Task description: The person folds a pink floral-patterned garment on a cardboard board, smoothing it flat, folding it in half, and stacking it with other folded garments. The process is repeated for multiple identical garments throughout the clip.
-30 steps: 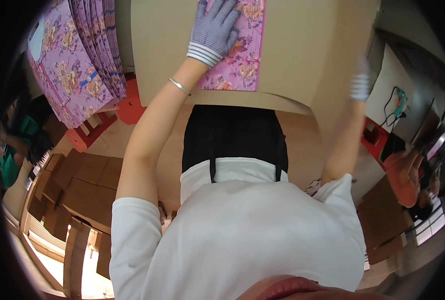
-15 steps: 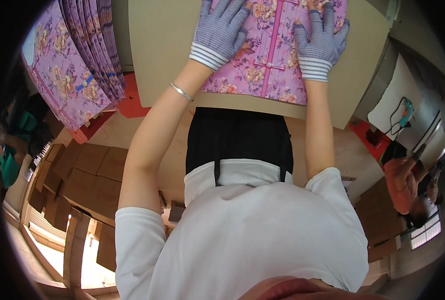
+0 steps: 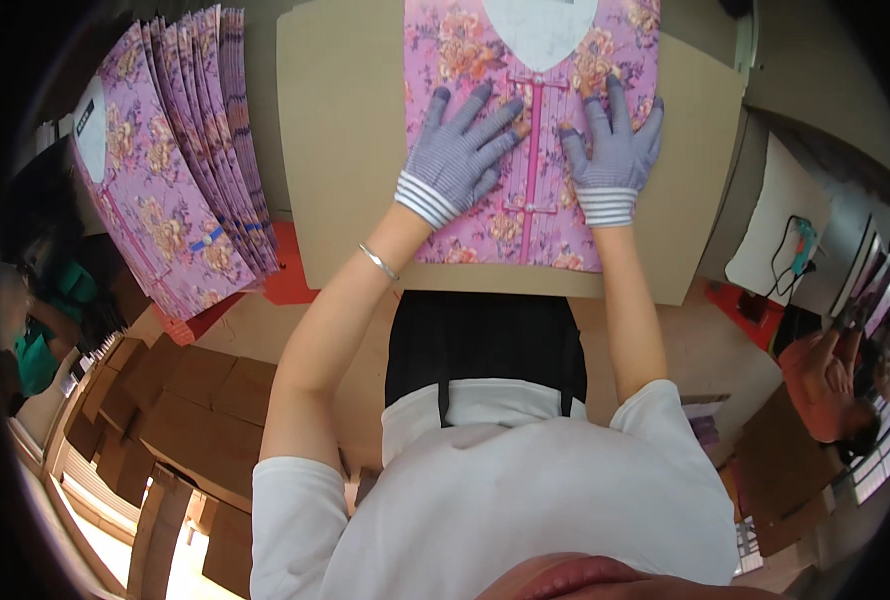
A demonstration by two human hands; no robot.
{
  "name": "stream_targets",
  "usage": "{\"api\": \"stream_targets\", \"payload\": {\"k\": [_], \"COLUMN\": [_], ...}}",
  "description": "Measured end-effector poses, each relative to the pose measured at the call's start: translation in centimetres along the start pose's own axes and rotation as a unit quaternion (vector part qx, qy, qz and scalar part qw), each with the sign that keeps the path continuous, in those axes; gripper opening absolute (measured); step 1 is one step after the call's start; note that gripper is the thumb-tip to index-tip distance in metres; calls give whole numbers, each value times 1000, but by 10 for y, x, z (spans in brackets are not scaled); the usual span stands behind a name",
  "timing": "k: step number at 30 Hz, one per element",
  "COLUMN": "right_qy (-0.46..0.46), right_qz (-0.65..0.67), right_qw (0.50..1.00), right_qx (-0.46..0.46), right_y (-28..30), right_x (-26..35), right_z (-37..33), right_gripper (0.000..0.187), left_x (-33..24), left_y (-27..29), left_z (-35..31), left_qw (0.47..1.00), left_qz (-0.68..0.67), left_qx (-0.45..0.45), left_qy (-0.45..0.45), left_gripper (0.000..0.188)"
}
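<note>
A folded pink floral garment (image 3: 505, 232) lies flat in front of me, its neck opening at the far end and a magenta placket down its middle. Inside the neckline shows a whitish panel (image 3: 540, 30). On the garment's left half rests my left hand (image 3: 455, 160), flat and open with fingers spread, its fingertips reaching toward the placket. My right hand (image 3: 612, 160) lies open on the right half, fingers also apart. Both hands wear striped grey-purple knit gloves with white-banded cuffs. Neither one grips anything.
Under the garment is a tan board (image 3: 340, 150). To the left, several similar folded garments (image 3: 170, 180) stand in a leaning stack over a red surface (image 3: 290, 270). Brown cartons (image 3: 205, 405) sit at lower left. At right are a pale sheet (image 3: 775, 190), a green tool with a cord (image 3: 803, 245) and another person (image 3: 825, 385).
The view has shifted, bringing the garment's neckline into sight. Both hands have slid nearer me along the garment and inward, the left one closer to the placket.
</note>
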State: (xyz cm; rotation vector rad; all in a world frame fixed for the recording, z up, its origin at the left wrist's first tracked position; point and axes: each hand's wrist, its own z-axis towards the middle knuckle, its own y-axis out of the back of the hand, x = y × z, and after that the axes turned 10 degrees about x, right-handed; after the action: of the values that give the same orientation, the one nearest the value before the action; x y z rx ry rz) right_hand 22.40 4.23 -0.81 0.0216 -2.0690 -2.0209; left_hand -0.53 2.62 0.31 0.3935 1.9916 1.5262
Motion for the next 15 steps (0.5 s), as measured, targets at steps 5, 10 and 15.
{"api": "stream_targets", "payload": {"k": [5, 10, 15], "right_qy": [-6, -15, -20], "right_qz": [-1, -17, -7], "right_qw": [1000, 1000, 1000], "right_qx": [-16, -10, -20], "right_y": [0, -2, -3], "right_x": [4, 5, 8], "right_z": [3, 5, 8], "right_gripper": [53, 52, 46], "left_x": [-1, -2, -1], "left_y": [-1, -1, -4], "left_z": [0, 1, 1], "left_qw": [999, 1000, 999], "left_qz": [-33, -27, -24], "left_qx": [-3, -4, -19], "left_qy": [2, 12, 11], "left_gripper": [70, 65, 60]}}
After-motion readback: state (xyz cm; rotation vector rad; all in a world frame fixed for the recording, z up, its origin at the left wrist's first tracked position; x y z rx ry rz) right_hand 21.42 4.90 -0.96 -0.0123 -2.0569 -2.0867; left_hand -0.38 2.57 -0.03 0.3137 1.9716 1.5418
